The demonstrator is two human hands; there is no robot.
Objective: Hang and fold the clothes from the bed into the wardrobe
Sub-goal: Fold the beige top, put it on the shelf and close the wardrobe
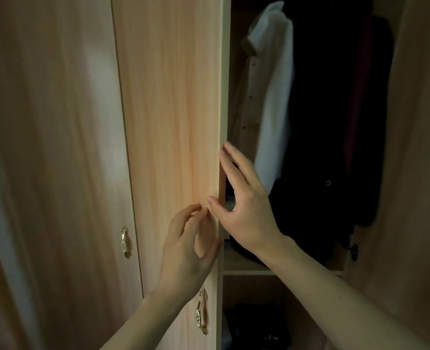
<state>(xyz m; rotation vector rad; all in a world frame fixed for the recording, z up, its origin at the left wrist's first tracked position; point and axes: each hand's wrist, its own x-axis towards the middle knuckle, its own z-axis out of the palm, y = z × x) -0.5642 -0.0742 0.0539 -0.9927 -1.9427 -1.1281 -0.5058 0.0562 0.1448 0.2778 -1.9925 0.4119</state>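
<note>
Dim corner, pale wood grain on every side, wardrobe (57,122) filling the view. Nearest, two bare forearms up from the bottom edge, both at the middle door (171,109). Left hand (188,246) low on the door's front face, fingers loosely bent, tips just touching the wood, thumb laid along the door's free edge, gripping nothing. Right hand (244,200) just above and to the right of it, straddling that same edge: thumb pressed on the front face, long fingers stretched up the inner side, pinching the door between them. Below the left wrist, on the door, an ornate brass handle (200,311); a second handle (125,241) left of the door on the neighbouring panel. Past the door's edge, inside, a shelf (244,270) level with the left wrist, dark folded things (259,329) under it, too murky to name. Further in, right of the door, clothes hanging: white shirt (272,97) closest to the door, buttons showing, then dark garments (319,122), then a dark red one (360,97). Far right, another open door (423,147).
</note>
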